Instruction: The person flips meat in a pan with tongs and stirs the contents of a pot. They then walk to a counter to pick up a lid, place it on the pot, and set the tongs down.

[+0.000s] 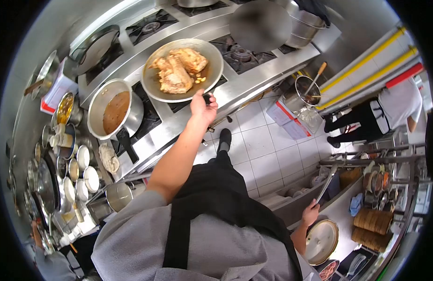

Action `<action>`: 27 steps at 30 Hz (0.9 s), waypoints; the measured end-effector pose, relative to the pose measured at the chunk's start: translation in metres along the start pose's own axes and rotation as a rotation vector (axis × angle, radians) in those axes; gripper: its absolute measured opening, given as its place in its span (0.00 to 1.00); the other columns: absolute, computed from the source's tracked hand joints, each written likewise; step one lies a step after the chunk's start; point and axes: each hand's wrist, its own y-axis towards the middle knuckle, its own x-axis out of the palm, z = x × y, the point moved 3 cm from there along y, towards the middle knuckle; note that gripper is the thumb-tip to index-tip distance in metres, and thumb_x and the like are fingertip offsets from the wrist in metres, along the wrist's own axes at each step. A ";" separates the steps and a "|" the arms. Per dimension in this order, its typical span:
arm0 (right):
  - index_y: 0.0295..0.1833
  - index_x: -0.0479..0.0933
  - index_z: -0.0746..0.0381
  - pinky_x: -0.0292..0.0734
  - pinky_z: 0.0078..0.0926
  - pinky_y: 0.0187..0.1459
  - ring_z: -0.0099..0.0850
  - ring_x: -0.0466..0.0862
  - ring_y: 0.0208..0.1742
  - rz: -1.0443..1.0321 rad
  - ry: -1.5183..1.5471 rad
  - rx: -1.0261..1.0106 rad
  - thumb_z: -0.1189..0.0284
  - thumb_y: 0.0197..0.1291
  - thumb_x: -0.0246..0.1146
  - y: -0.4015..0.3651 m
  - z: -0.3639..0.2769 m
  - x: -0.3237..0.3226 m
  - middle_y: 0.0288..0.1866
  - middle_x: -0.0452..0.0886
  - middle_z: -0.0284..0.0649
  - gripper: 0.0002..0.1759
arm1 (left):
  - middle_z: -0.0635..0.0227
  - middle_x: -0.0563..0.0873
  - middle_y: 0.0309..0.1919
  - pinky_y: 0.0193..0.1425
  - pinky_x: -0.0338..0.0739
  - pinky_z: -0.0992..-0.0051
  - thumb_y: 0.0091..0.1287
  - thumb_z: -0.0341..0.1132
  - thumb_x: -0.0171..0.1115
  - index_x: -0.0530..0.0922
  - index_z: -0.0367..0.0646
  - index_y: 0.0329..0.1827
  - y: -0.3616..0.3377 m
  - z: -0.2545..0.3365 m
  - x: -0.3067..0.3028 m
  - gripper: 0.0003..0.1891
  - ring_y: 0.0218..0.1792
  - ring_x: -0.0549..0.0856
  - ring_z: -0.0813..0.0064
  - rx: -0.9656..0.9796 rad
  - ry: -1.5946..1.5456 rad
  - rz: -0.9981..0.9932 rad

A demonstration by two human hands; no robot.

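Observation:
My left hand (204, 107) is wrapped round the black handle of a wide frying pan (152, 88) on the stove. Two large browned pieces of meat (174, 76) lie in the pan, with small yellowish pieces, perhaps garlic cloves, and brown liquid beside them. Out to my right side, my right hand (311, 213) is closed on long metal tongs (326, 185), which point away from me over the counter. A round metal lid or tray (322, 241) lies near my right forearm. To the left of the pan stands a saucepan (95, 117) of brown sauce (116, 112).
Steel stove edge (240, 86) and burners (242, 55) stretch ahead. Bowls and containers (83, 175) crowd the left. A pot with a ladle (307, 89) stands by boxes (286, 119) on the tiled floor. Another person (380, 112) is at right; part of another shows lower left.

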 end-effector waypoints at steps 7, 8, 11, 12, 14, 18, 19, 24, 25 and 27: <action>0.42 0.73 0.65 0.70 0.62 0.41 0.67 0.78 0.41 -0.058 -0.009 0.041 0.44 0.71 0.45 0.000 -0.003 -0.003 0.36 0.80 0.64 0.32 | 0.69 0.76 0.26 0.20 0.62 0.79 0.69 0.39 0.55 0.66 0.42 0.43 -0.005 0.000 0.003 0.11 0.21 0.72 0.79 0.044 0.004 0.030; 0.42 0.73 0.65 0.71 0.62 0.42 0.67 0.78 0.41 -0.066 -0.009 0.054 0.43 0.71 0.45 0.001 -0.004 -0.003 0.36 0.81 0.64 0.32 | 0.69 0.76 0.26 0.20 0.62 0.79 0.69 0.39 0.55 0.66 0.42 0.43 -0.005 0.001 0.002 0.11 0.21 0.72 0.79 0.041 0.001 0.031; 0.42 0.73 0.65 0.71 0.61 0.42 0.66 0.79 0.41 -0.057 -0.008 0.057 0.43 0.71 0.45 0.002 -0.001 -0.001 0.36 0.81 0.63 0.32 | 0.68 0.77 0.26 0.20 0.62 0.79 0.69 0.39 0.55 0.66 0.42 0.42 0.000 0.001 0.000 0.11 0.20 0.72 0.79 0.024 0.006 0.005; 0.42 0.73 0.65 0.71 0.61 0.42 0.66 0.79 0.41 -0.046 -0.005 0.040 0.43 0.71 0.45 0.002 0.002 0.000 0.36 0.81 0.63 0.32 | 0.69 0.77 0.26 0.19 0.62 0.79 0.69 0.39 0.55 0.66 0.42 0.41 0.002 0.001 -0.001 0.11 0.20 0.72 0.79 0.017 0.007 -0.012; 0.41 0.73 0.65 0.71 0.61 0.42 0.65 0.79 0.40 -0.074 -0.029 0.075 0.44 0.71 0.45 0.005 0.007 0.003 0.35 0.81 0.63 0.32 | 0.69 0.76 0.26 0.19 0.62 0.79 0.69 0.39 0.55 0.66 0.42 0.41 0.002 0.000 -0.001 0.11 0.20 0.72 0.79 0.016 -0.002 -0.001; 0.40 0.73 0.64 0.72 0.60 0.42 0.64 0.79 0.40 -0.091 -0.012 0.091 0.45 0.72 0.45 0.003 -0.001 -0.003 0.34 0.81 0.62 0.31 | 0.68 0.76 0.26 0.20 0.61 0.79 0.69 0.38 0.55 0.66 0.41 0.41 -0.004 0.000 0.003 0.11 0.20 0.72 0.78 0.025 0.005 0.025; 0.40 0.73 0.64 0.72 0.60 0.42 0.64 0.79 0.40 -0.093 -0.011 0.092 0.45 0.72 0.45 0.002 0.000 -0.001 0.34 0.81 0.62 0.31 | 0.67 0.76 0.26 0.20 0.61 0.79 0.69 0.38 0.55 0.66 0.41 0.42 -0.004 0.000 0.003 0.11 0.21 0.72 0.78 0.023 0.000 0.024; 0.42 0.73 0.64 0.73 0.59 0.40 0.64 0.80 0.38 -0.070 -0.041 0.072 0.46 0.71 0.47 0.003 0.002 0.000 0.33 0.82 0.61 0.29 | 0.67 0.75 0.26 0.20 0.61 0.78 0.70 0.38 0.53 0.66 0.41 0.41 -0.004 0.000 0.005 0.10 0.21 0.72 0.77 0.022 -0.001 0.039; 0.42 0.73 0.64 0.73 0.59 0.40 0.64 0.80 0.38 -0.075 -0.040 0.068 0.46 0.71 0.47 0.003 0.003 0.001 0.33 0.82 0.61 0.29 | 0.67 0.74 0.26 0.20 0.62 0.77 0.71 0.38 0.52 0.67 0.42 0.40 -0.004 0.001 0.004 0.09 0.21 0.72 0.76 0.012 -0.016 0.050; 0.41 0.73 0.64 0.73 0.59 0.39 0.64 0.80 0.38 -0.045 -0.023 0.046 0.46 0.71 0.47 0.004 0.004 0.002 0.32 0.82 0.61 0.29 | 0.67 0.74 0.26 0.20 0.61 0.77 0.71 0.38 0.52 0.67 0.42 0.41 -0.003 0.002 0.004 0.09 0.21 0.72 0.76 0.013 -0.017 0.045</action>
